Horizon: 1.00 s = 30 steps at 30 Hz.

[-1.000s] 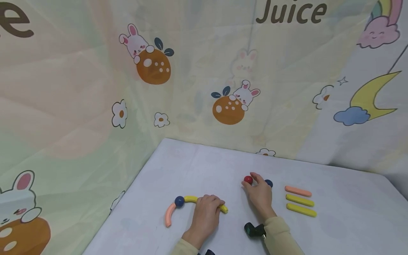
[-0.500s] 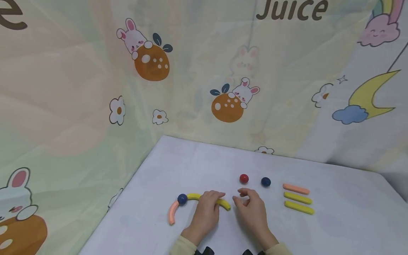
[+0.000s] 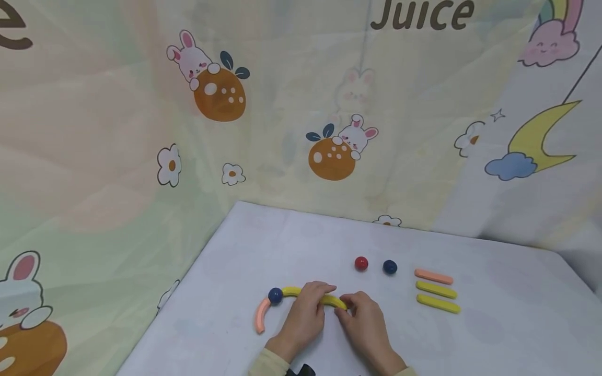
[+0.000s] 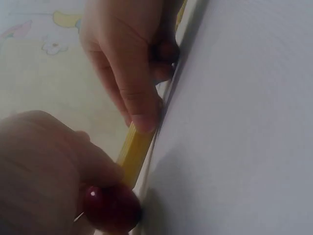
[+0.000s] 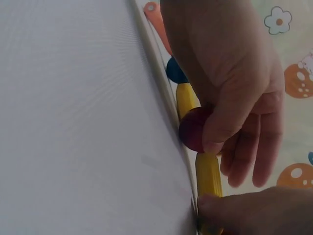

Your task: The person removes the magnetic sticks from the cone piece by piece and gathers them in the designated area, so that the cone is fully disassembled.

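Note:
A curved chain lies on the white table (image 3: 498, 313): a pink rod (image 3: 261, 315), a dark blue ball (image 3: 275, 295), a yellow curved rod (image 3: 290, 291), a dark red ball (image 5: 192, 129) and a second yellow curved rod (image 3: 334, 301). My left hand (image 3: 304, 313) pinches the dark red ball where the two yellow rods meet; in the head view the hand hides that ball. At the chain's right end, my right hand (image 3: 367, 324) pinches the tip of the second yellow rod between thumb and fingers. The left wrist view shows this rod (image 4: 134, 154) spanning between both hands.
Behind the right hand sit a loose red ball (image 3: 361, 263) and a loose dark blue ball (image 3: 390, 267). Right of them, a pink rod (image 3: 433, 276) and two yellow rods (image 3: 436, 289) lie in a row. A printed cloth (image 3: 282, 104) hangs behind the table.
My right hand has left the loose red ball at the back and come forward to the yellow rod's end. The chain has shifted slightly right, with my left hand still on it.

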Available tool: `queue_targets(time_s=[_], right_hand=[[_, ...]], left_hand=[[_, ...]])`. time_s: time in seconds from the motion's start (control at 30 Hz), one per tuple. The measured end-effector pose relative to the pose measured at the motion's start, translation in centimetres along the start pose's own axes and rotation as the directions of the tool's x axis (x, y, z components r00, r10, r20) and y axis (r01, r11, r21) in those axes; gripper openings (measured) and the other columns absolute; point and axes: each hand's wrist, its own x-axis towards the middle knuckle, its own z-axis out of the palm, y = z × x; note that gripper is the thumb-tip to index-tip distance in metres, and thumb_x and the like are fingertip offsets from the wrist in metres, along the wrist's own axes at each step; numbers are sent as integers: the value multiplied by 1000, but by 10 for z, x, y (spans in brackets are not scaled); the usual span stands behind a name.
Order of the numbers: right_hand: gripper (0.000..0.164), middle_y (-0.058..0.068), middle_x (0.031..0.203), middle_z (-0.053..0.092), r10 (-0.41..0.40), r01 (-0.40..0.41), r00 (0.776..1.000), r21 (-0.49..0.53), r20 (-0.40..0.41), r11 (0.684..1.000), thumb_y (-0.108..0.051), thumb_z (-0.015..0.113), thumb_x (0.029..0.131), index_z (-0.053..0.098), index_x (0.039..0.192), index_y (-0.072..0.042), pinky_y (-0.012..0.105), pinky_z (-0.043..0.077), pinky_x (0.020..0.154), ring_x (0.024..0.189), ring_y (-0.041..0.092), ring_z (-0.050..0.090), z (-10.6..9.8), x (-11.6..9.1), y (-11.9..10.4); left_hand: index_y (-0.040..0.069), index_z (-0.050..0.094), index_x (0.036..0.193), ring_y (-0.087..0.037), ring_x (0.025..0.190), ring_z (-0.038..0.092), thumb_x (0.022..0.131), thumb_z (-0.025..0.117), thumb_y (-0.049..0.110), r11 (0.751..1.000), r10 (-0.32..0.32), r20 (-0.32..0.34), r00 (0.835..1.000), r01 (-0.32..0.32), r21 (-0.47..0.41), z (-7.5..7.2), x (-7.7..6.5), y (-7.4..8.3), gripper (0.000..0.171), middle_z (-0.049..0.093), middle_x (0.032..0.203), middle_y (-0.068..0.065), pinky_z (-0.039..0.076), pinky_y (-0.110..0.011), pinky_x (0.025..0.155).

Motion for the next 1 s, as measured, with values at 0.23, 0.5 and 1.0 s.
queue_targets(time_s=[0.23, 0.5, 1.0], right_hand=[[25, -3, 85, 61, 65, -69, 997, -112, -46, 991, -26, 81, 79, 74, 98, -11, 39, 53, 73, 77, 14, 59, -4, 2, 7], [22, -3, 84, 61, 84, -88, 995, -73, -60, 993, -25, 82, 77, 72, 91, -12, 38, 53, 73, 77, 13, 59, -7, 1, 12], [28, 1, 94, 69, 225, -220, 965, 54, -136, 974, -21, 77, 82, 71, 106, -10, 26, 43, 59, 70, 14, 54, -32, -3, 38]], left_hand=[[15, 69, 116, -24, 130, 48, 81, 79, 26, 950, -91, 0, 996, 86, 299, -6, 1, 5, 38, 63, 116, 1, 24, -53, 114], [15, 72, 106, -19, 111, 56, 77, 83, 34, 931, -155, 17, 988, 140, 336, -5, 0, 5, 37, 65, 104, 3, 27, -55, 112], [11, 71, 109, -21, 110, 59, 77, 83, 25, 936, -195, 13, 981, 182, 302, -7, 0, 3, 38, 66, 107, -2, 36, -48, 108]])
